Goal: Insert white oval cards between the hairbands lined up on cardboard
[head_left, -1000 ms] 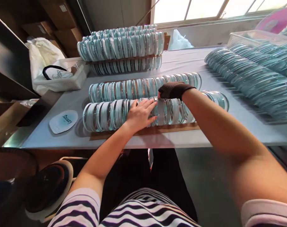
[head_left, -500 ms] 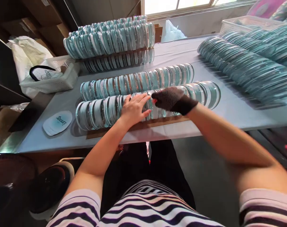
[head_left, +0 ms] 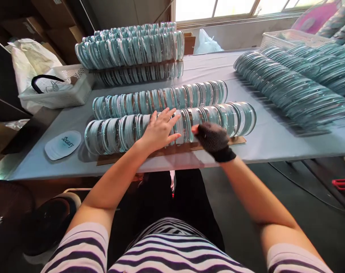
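"Beauty" label stack (head_left: 63,144) — beside near row (head_left: 115,133)

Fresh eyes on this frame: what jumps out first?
Long rows of clear round discs with teal rims, stood on edge, cover the grey table; the nearest row lies along the front edge on a brown strip. The bare left hand rests flat on the middle of that row, and the right hand, in a black mesh glove, sits at the row's front just beside it. More rows are stacked at the back and fanned out on the right.
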Motion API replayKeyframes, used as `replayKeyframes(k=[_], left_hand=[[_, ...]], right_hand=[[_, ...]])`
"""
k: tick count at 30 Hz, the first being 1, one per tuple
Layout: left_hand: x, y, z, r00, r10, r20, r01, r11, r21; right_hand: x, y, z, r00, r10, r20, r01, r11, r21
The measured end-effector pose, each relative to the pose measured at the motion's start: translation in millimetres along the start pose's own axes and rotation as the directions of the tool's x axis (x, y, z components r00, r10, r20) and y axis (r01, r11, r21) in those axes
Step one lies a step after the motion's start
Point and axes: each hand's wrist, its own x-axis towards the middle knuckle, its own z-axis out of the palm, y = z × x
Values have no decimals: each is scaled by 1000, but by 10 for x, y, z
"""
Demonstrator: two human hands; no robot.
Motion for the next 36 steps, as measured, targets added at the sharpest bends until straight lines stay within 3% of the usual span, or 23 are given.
replayKeyframes(k=[2, 4, 7, 9, 10, 14, 18, 22, 26, 28, 31, 34, 36], left_hand=[[120, 100, 47, 999, 45, -8, -45, 999, -2], [231, 180, 127, 998, 63, -20, -63, 998, 5], [315, 227, 247, 997, 67, -42, -65, 997, 35], [317, 217, 286, 996, 72, -44, -69, 996, 61], [310, 208, 290, 997, 72, -40, -69, 995, 72], [292, 199, 250, 998, 54, -20, -52, 994, 94], [302, 226, 225, 999, 27, -17, -26, 997, 66], [311, 243, 233, 1000, 16, -12, -16, 999, 33], [294, 229, 221, 1000, 2, -17, -1, 1000, 13], [284, 217, 189, 1000, 0, -11, 0, 1000, 10], [318, 240, 137, 1000, 23, 10, -23, 1000, 5], [448, 362, 143, 999, 16, -41, -15, 1000, 24], [568, 474, 195, 996, -17, -90, 22, 998, 51]], right_hand=[[470, 191, -221, 1000, 32, -1, -32, 997, -71], [979, 300, -333, 973, 6, 229, 22, 993, -119], [1574, 278, -325, 816, -109, 568, 198, 975, -98], [1778, 187, -286, 742, -203, 639, 323, 943, -75], [1820, 143, -279, 736, -219, 640, 354, 931, -88], [1622, 130, -376, 842, -189, 505, 305, 939, -158], [869, 283, -416, 921, -257, 294, 276, 961, -23], [-19, 235, -57, 959, -204, 198, 212, 977, -20], [-505, 86, 419, 979, -123, 165, 131, 991, -35], [-576, 84, 492, 982, -100, 163, 104, 995, -11], [-461, 257, 280, 991, -68, 119, 62, 997, 56], [-9, 566, -146, 998, 47, -30, -47, 999, 13], [458, 740, -377, 998, 66, 21, -65, 996, -64]])
